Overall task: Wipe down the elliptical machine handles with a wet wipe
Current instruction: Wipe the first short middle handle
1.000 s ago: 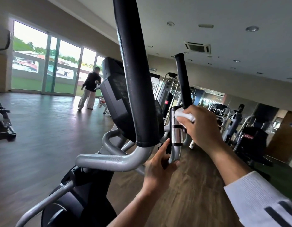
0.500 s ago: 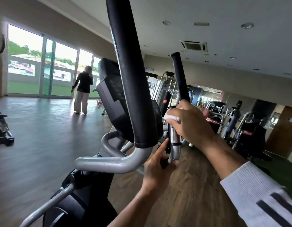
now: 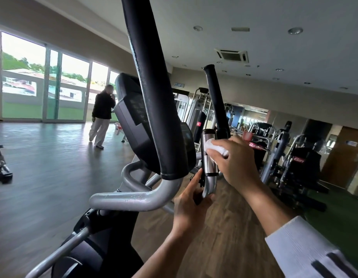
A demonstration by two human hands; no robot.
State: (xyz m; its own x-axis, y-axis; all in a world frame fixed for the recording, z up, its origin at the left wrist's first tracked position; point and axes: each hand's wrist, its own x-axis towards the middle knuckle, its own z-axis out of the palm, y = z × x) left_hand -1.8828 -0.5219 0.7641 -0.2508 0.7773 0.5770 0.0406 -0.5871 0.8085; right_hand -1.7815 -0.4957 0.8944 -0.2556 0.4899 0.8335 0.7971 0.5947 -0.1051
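Fingers of the right hand (image 3: 237,164) pinch a crumpled white wet wipe (image 3: 214,148) against the short chrome-sleeved grey handle (image 3: 209,157) of the elliptical machine, whose curved lower end the left hand (image 3: 191,205) grips.

A gym: elliptical machine (image 3: 154,121), weight machines (image 3: 294,157) around an open wood floor (image 3: 43,167)

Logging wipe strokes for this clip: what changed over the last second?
The right hand slid the wet wipe up the chrome sensor grip, then back down. The left hand kept gripping the grey bar below. A person behind walked about.
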